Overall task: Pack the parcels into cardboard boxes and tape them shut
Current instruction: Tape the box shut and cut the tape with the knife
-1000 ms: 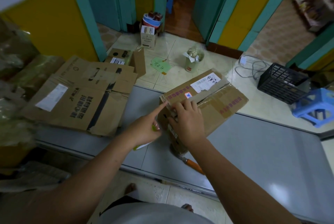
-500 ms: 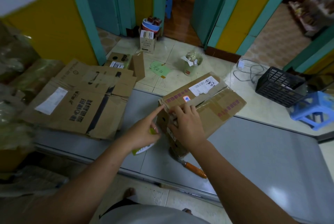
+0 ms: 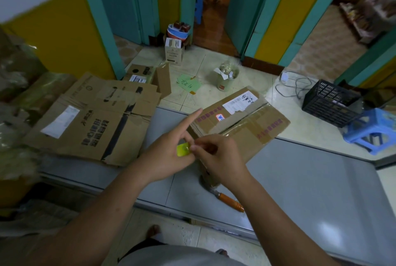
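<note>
Grey table (image 3: 300, 180) under cardboard box (image 3: 246, 124) mid-frame; left hand (image 3: 167, 158) gripping small yellow object (image 3: 183, 149), forefinger straight; right hand (image 3: 218, 158) pinching its edge

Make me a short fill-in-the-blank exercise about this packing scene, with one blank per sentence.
1. The tool lying on the grey table has an ____ handle.
2. The black crate sits next to a ____ stool.
3. The left hand, holding a small yellow object, points its ____ finger straight out.
Missing words: orange; blue; index.
</note>
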`<action>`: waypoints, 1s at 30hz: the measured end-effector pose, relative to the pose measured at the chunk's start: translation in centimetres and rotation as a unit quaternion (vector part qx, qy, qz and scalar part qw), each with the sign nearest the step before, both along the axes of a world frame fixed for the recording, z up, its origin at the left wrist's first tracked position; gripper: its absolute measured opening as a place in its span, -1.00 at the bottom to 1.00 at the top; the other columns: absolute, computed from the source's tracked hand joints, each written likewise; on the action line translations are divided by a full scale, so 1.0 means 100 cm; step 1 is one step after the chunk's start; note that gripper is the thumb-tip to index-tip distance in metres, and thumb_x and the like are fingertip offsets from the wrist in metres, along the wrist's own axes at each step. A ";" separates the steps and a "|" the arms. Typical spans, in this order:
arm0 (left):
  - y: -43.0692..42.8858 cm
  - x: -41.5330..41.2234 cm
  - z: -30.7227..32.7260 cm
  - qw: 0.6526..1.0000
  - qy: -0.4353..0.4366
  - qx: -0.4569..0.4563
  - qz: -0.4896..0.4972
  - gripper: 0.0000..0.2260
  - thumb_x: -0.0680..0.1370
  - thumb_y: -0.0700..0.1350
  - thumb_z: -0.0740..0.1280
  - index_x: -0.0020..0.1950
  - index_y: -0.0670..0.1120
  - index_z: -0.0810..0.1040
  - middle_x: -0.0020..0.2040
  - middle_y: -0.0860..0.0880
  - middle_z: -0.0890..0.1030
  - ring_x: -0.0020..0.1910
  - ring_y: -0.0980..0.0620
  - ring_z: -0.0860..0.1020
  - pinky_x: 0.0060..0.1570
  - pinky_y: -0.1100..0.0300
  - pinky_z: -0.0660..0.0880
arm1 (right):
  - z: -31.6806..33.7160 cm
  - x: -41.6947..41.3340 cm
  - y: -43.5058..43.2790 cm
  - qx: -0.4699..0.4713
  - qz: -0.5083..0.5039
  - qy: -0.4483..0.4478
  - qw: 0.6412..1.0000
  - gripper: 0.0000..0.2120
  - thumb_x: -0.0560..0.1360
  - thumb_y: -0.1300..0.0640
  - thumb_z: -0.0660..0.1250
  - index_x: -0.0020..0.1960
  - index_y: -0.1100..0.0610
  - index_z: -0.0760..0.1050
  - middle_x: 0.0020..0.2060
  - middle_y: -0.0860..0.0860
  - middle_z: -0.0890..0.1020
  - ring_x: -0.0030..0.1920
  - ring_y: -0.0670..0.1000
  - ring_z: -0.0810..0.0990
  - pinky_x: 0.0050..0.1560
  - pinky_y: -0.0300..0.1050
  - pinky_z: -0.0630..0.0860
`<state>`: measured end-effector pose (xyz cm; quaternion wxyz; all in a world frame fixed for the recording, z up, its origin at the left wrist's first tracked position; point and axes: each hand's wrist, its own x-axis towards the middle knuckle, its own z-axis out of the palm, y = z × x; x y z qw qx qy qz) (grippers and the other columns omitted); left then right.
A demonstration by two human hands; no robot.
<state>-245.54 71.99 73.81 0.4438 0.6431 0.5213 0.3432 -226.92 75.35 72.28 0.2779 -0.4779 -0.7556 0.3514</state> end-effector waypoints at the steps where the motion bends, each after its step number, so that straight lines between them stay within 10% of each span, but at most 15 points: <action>1: 0.000 0.002 0.003 1.000 0.005 0.008 -0.002 -0.07 0.58 -0.14 0.51 0.61 0.49 -0.02 -0.05 0.01 0.65 0.03 0.01 0.66 0.30 -0.14 0.54 | 0.002 0.000 -0.001 -0.011 -0.016 0.031 0.999 -0.92 0.53 0.08 0.52 0.02 0.02 0.75 -0.18 -0.14 0.71 -0.13 -0.11 0.65 -0.09 -0.21 0.59; 14: 0.001 0.016 0.006 0.995 0.024 0.005 0.101 -0.11 0.46 0.16 0.58 0.56 0.53 0.05 0.17 0.17 0.57 0.14 0.20 0.60 0.06 0.20 0.52 | 0.021 0.009 -0.004 -0.060 -0.071 0.095 0.991 -0.93 0.58 0.14 0.45 -0.09 0.06 0.64 -0.27 0.00 0.68 -0.24 -0.04 0.63 -0.21 -0.16 0.55; 21: 0.006 0.004 -0.003 0.994 -0.030 -0.084 0.068 -0.49 0.34 0.38 0.55 -0.09 -0.06 0.69 -0.28 -0.10 0.69 -0.35 0.03 0.67 -0.31 0.04 0.59 | 0.033 0.024 0.012 -0.063 -0.105 0.112 0.986 -0.89 0.59 0.14 0.45 -0.12 0.08 0.64 -0.30 0.03 0.68 -0.29 0.01 0.63 -0.18 -0.02 0.62; 26: 0.010 -0.019 -0.023 0.976 -0.207 -0.065 -0.003 -0.46 0.47 0.32 0.50 -0.04 -0.19 0.71 -0.30 -0.17 0.66 -0.33 -0.03 0.62 -0.25 0.11 0.57 | 0.043 0.037 0.025 -0.131 -0.103 0.197 0.966 -0.89 0.59 0.24 0.44 -0.05 0.30 0.64 -0.28 0.19 0.69 -0.27 0.10 0.68 -0.02 0.18 0.69; 30: 0.023 -0.033 -0.030 0.996 -0.062 -0.028 0.056 -0.42 0.44 0.39 0.48 -0.34 -0.12 0.49 -0.43 -0.20 0.31 -0.45 -0.02 0.44 -0.37 0.10 0.44 | 0.061 0.047 0.033 -0.094 -0.108 0.221 0.965 -0.91 0.59 0.23 0.45 -0.05 0.25 0.66 -0.27 0.18 0.71 -0.23 0.12 0.73 0.00 0.14 0.69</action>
